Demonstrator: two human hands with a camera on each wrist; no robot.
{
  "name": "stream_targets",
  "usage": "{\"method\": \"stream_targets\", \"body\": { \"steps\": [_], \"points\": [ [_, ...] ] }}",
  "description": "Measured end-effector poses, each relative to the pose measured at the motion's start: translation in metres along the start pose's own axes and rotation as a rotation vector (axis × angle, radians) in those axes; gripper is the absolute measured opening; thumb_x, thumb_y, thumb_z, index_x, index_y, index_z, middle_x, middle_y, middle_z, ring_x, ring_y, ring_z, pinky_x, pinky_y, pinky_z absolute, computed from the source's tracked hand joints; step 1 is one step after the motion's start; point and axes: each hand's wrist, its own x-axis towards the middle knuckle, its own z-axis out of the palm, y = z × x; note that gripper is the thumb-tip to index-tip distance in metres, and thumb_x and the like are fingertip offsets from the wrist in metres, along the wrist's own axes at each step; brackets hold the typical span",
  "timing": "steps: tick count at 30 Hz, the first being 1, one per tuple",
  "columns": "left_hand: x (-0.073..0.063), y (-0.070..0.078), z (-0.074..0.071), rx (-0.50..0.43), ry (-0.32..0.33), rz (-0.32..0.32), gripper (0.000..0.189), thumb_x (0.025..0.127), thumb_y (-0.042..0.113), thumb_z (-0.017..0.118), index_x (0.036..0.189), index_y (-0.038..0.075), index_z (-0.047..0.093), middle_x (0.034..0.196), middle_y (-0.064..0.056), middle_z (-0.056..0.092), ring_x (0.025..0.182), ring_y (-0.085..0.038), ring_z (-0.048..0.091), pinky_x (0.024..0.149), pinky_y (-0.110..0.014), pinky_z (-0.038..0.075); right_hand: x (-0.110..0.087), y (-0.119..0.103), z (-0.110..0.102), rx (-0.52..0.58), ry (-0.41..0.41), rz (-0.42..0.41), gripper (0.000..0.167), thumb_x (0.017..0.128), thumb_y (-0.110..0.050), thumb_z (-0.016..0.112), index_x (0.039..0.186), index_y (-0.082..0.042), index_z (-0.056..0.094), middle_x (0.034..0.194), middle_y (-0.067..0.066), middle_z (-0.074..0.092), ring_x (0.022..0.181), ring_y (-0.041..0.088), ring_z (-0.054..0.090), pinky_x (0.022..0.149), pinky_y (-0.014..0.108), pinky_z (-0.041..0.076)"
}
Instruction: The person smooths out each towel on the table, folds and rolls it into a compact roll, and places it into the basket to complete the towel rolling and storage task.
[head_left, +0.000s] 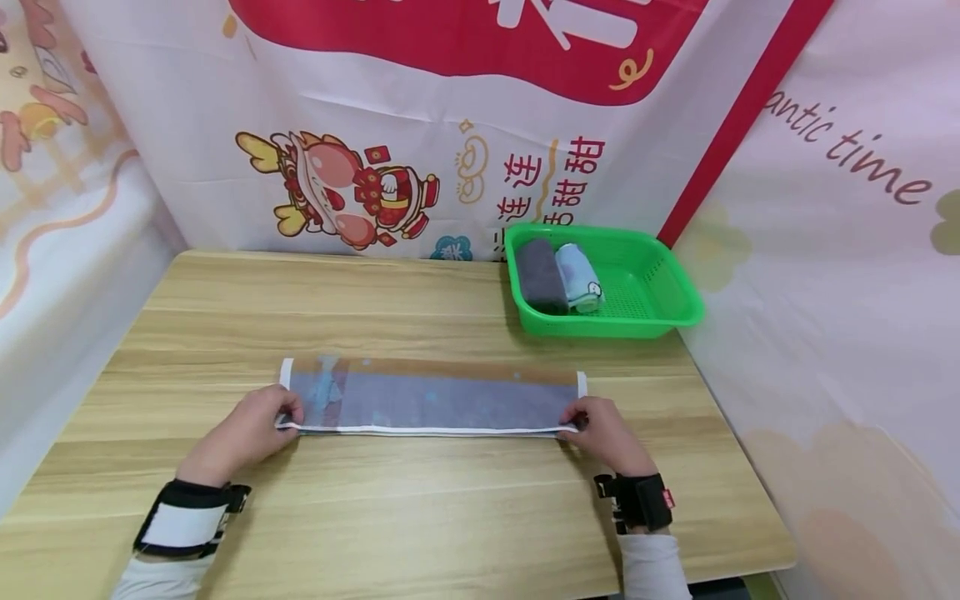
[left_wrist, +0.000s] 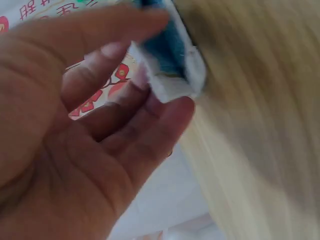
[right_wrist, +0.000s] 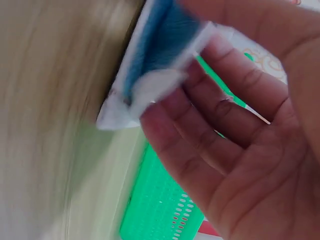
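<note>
A towel, folded into a long strip, lies across the middle of the table. It is grey-blue with a brown band and white edging. My left hand pinches its near left corner, and my right hand pinches the near right corner. In the left wrist view, the towel's white edge rests against the fingers of the left hand, with teal fabric inside the fold. The right wrist view has a similar folded end between thumb and fingers of the right hand.
A green plastic basket stands at the table's back right. Inside it, a dark grey rolled cloth lies beside a light blue rolled cloth. Printed fabric hangs behind the wooden table, and more hangs on both sides.
</note>
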Motion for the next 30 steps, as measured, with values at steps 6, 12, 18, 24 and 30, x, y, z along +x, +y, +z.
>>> {"method": "stream_targets", "body": {
  "steps": [6,12,18,24,30],
  "points": [
    [0.003,0.015,-0.006,0.005,-0.008,-0.042,0.02,0.089,0.026,0.078,0.092,0.007,0.074,0.092,-0.006,0.071,0.084,-0.021,0.063,0.073,-0.042,0.054,0.001,-0.017,-0.002,0.01,0.043,0.031,0.016,0.09,-0.025,0.079,0.098,-0.012,0.075,0.096,-0.001,0.07,0.09,0.016,0.064,0.081,0.037,0.055],
    [0.017,0.024,-0.003,0.074,0.048,-0.026,0.045,0.093,0.019,0.074,0.129,-0.007,0.063,0.135,-0.033,0.055,0.126,-0.053,0.05,0.103,-0.067,0.042,0.014,-0.032,0.005,-0.08,0.048,0.044,0.044,0.092,-0.019,0.076,0.127,0.005,0.065,0.127,0.022,0.065,0.12,0.038,0.061,0.101,0.053,0.05],
    [0.027,0.017,0.012,0.088,-0.003,-0.04,0.065,0.094,0.019,0.073,0.145,-0.011,0.047,0.151,-0.042,0.033,0.137,-0.061,0.033,0.111,-0.07,0.031,0.024,-0.034,0.023,-0.159,-0.066,0.143,0.068,0.092,-0.023,0.076,0.143,0.012,0.048,0.149,0.033,0.044,0.136,0.045,0.047,0.112,0.055,0.042],
    [0.033,0.017,0.021,0.099,-0.024,-0.061,0.065,0.096,0.023,0.069,0.146,-0.011,0.045,0.152,-0.046,0.027,0.138,-0.063,0.029,0.112,-0.071,0.03,0.03,-0.029,0.026,-0.161,-0.07,0.167,0.073,0.092,-0.023,0.077,0.144,0.015,0.044,0.15,0.035,0.041,0.138,0.047,0.046,0.112,0.055,0.042],
    [0.044,0.025,0.023,0.112,-0.04,-0.067,0.063,0.096,0.023,0.069,0.145,-0.01,0.048,0.152,-0.045,0.027,0.139,-0.062,0.03,0.112,-0.069,0.032,0.037,-0.019,0.018,-0.158,-0.075,0.156,0.074,0.092,-0.024,0.076,0.144,0.017,0.043,0.15,0.038,0.041,0.138,0.049,0.045,0.112,0.056,0.042]
  ]
}}
